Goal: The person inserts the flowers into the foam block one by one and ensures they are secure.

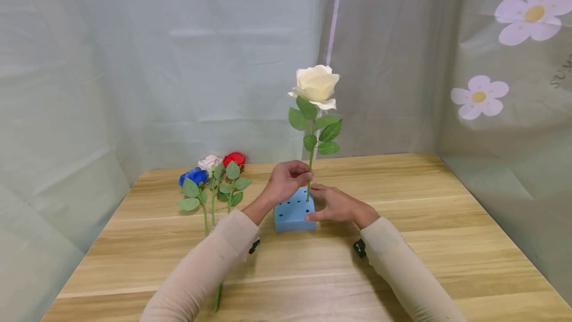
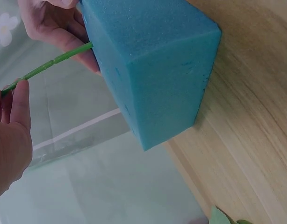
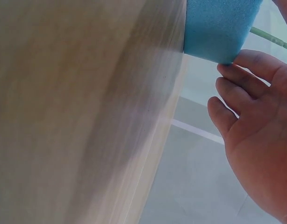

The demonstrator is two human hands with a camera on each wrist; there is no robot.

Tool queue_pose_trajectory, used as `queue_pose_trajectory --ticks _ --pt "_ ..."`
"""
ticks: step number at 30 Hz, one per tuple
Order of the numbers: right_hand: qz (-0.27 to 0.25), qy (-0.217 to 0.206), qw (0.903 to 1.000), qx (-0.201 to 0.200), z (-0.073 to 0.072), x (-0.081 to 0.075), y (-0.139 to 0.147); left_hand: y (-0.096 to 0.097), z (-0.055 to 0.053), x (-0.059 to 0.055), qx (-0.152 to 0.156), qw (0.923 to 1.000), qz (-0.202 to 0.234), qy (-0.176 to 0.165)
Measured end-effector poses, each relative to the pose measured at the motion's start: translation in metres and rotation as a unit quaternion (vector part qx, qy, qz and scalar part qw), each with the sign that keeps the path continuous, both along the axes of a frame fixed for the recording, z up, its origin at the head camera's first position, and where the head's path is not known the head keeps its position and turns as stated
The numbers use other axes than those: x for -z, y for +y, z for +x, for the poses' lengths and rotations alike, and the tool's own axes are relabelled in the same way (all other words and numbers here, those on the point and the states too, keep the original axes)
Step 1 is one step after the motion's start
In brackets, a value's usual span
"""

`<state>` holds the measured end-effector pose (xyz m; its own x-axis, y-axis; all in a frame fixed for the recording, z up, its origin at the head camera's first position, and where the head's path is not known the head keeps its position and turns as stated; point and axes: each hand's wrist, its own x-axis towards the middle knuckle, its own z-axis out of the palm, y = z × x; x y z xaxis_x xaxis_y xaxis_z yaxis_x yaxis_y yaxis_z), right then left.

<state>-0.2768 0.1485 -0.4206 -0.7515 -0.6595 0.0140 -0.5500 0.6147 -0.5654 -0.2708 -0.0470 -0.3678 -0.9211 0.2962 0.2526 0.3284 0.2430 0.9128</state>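
Observation:
A white artificial rose [image 1: 316,86] stands upright over the blue foam block [image 1: 292,226]. My left hand [image 1: 286,183] pinches its green stem [image 2: 54,60] between thumb and fingers, a little above the block. The stem's lower end meets the block's top face at a hole near the back right. My right hand [image 1: 337,205] holds the block at its right side, thumb towards the front and fingers towards the back corner. In the right wrist view, fingertips [image 3: 244,58] touch the block's edge. Several small holes dot the top.
Left of the block lie a blue rose [image 1: 194,177], a pale pink rose [image 1: 210,162] and a red rose [image 1: 234,159], their stems pointing towards me. The wooden table [image 1: 429,262] ends at hanging cloth [image 1: 223,63] behind and at both sides.

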Motion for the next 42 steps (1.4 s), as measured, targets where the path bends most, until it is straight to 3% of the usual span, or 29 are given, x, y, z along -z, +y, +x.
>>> queue_pose_trajectory --ticks 18,26,31,42 --pt "0.003 0.000 1.0000 0.000 -0.001 -0.001 -0.002 0.001 -0.001 0.002 0.002 0.9998 -0.016 0.013" --pt "0.009 -0.006 0.9999 0.008 -0.001 0.000 -0.004 -0.001 -0.001 -0.003 -0.005 0.9984 -0.053 0.020" --pt "0.015 -0.009 0.9997 0.016 0.000 -0.001 -0.003 -0.008 -0.001 -0.005 -0.015 0.9962 -0.083 0.022" --pt "0.018 0.009 0.9997 0.013 0.000 -0.001 -0.001 -0.036 0.005 -0.002 -0.004 0.9943 -0.105 0.016"
